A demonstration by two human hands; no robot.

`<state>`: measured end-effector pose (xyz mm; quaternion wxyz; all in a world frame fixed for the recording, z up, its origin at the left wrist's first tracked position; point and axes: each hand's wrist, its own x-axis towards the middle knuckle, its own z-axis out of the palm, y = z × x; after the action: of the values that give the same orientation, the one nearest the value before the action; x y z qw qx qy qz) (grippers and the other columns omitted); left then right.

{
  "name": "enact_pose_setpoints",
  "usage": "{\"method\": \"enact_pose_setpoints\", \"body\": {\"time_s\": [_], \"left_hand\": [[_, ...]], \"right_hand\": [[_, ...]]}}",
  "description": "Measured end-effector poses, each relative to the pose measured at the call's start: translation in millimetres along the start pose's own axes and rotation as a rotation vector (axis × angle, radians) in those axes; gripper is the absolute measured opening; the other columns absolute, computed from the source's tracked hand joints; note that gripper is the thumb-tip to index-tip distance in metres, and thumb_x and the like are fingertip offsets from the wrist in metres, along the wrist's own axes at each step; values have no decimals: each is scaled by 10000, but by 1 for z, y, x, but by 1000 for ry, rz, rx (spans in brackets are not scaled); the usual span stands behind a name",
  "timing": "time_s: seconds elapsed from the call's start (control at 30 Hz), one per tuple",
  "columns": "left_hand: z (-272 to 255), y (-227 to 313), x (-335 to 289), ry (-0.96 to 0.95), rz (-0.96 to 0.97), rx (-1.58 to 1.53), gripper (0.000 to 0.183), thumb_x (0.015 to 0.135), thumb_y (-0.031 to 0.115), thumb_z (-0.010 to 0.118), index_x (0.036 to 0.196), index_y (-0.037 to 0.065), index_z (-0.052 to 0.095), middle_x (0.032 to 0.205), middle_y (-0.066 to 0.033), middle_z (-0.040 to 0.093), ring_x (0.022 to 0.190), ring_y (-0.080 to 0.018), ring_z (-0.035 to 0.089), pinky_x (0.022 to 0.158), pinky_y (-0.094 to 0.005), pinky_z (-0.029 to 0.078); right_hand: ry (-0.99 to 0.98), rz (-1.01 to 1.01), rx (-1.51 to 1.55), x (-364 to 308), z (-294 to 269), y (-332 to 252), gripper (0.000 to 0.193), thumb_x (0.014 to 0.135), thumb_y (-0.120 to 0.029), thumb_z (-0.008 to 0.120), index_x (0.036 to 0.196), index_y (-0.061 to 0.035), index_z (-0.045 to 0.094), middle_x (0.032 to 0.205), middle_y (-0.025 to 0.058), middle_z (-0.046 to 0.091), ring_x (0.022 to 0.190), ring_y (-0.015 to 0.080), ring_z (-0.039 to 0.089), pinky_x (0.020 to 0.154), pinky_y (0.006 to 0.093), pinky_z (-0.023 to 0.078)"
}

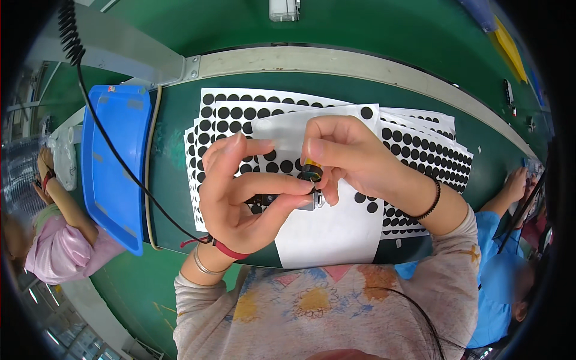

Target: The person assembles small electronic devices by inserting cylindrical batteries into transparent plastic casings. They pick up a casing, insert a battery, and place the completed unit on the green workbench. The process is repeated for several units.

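Over the middle of the bench, my left hand (237, 198) pinches a small grey-and-black part (309, 204) between thumb and forefinger, its other fingers raised. A metallic end of the part shows beyond the fingertips; the rest is mostly hidden. Just above it, my right hand (354, 153) has its fingers closed on a small round black piece with a yellow area (311, 172). The two pieces are close together, and whether they touch I cannot tell. Beneath both hands lie overlapping white sheets of round black stickers (420, 147); the top sheet (327, 240) has a large bare area.
A blue tray (117, 174) stands at the left. A black coiled cord (71, 36) runs across it to my left wrist. A pale rail (288, 60) crosses behind the sheets. Co-workers sit at left, in a pink sleeve (66, 246), and at right, in blue clothing (489, 270).
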<state>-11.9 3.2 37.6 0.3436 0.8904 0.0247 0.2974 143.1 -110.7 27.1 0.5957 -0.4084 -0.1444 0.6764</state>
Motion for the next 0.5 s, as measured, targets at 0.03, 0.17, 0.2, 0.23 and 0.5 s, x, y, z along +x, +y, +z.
{"method": "enact_pose_setpoints", "body": {"time_s": [0.03, 0.17, 0.2, 0.23, 0.5], "left_hand": [[0, 0, -1, 8, -3, 7, 866, 639, 92, 751, 1307, -43, 217, 708, 15, 659, 997, -224, 523, 897, -376, 307], [1, 4, -1, 24, 80, 159, 843, 636, 96, 754, 1297, -25, 247, 737, -1, 656, 996, -226, 518, 877, -379, 315], [1, 5, -1, 29, 112, 214, 833, 635, 99, 755, 1293, -19, 259, 753, -8, 656, 997, -226, 517, 875, -380, 317], [1, 6, -2, 35, 144, 268, 823, 634, 101, 756, 1289, -13, 270, 768, -14, 655, 997, -226, 516, 872, -382, 318], [5, 9, 5, 90, 177, 348, 790, 596, 194, 790, 1243, 24, 371, 1172, -143, 473, 990, -226, 505, 846, -366, 379]], "right_hand": [[-4, -4, -3, 0, 1, 0, 315, 797, -300, 641, 702, -21, 530, 549, 84, 567, 402, 144, 557, 370, 237, 458], [-5, -24, -8, -2, 3, 1, 323, 788, -309, 650, 698, -20, 535, 550, 87, 568, 401, 138, 556, 367, 231, 463], [-1, -23, -12, -2, 3, 0, 327, 786, -311, 652, 693, -19, 536, 547, 87, 567, 399, 136, 555, 365, 228, 463], [3, -23, -16, -2, 4, 0, 331, 784, -313, 654, 689, -18, 537, 544, 87, 566, 396, 133, 554, 363, 224, 464], [25, -48, -44, -4, 4, 2, 356, 779, -319, 659, 646, -17, 523, 525, 82, 557, 383, 121, 541, 350, 210, 452]]}}
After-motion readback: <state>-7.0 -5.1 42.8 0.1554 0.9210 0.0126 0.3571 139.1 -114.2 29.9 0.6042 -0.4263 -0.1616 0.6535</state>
